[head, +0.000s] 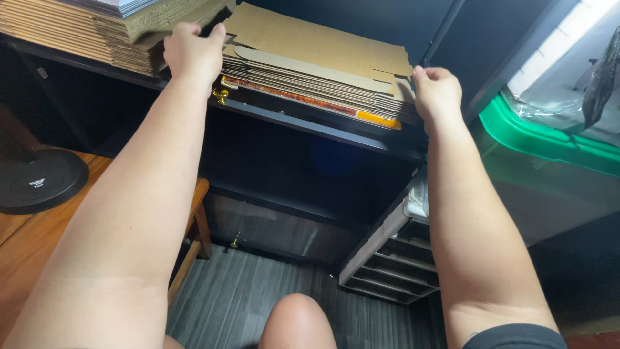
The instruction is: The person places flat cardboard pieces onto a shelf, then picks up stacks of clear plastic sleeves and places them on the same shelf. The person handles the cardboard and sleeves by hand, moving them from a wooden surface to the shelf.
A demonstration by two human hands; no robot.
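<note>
While both arms stretch up to the dark shelf (336, 132), the left hand (192, 53) lies on the left end of a stack of flat cardboard (316, 61), its fingers curled over the far edge of the top sheets, so that it seems to grip them, though the fingertips are hidden behind the board. The right hand (436, 90) sits at the right end of the same stack, closed around the corner of the sheets with the thumb on top and the fingers tucked under, where they cannot be seen. The cardboard rests on the shelf, on top of a flat board with an orange and red edge (303, 100), and just to its left stands a second, taller pile of folded cartons (77, 32), touching or nearly touching it. By the look of it the step in hand is taking hold of the upper sheets at both ends, with the sheets not yet lifted off the stack. Drawing them out would call for an even pull from both sides, kept level so the loose sheets beneath do not slide forward off the shelf, and for clearing the taller pile at the left. Below are a wooden table (39, 239) with a round black base (39, 181) on it, a wire rack (394, 258), a green-lidded bin (549, 139), a grey plank floor (239, 297), and the person's knee (297, 320).
</note>
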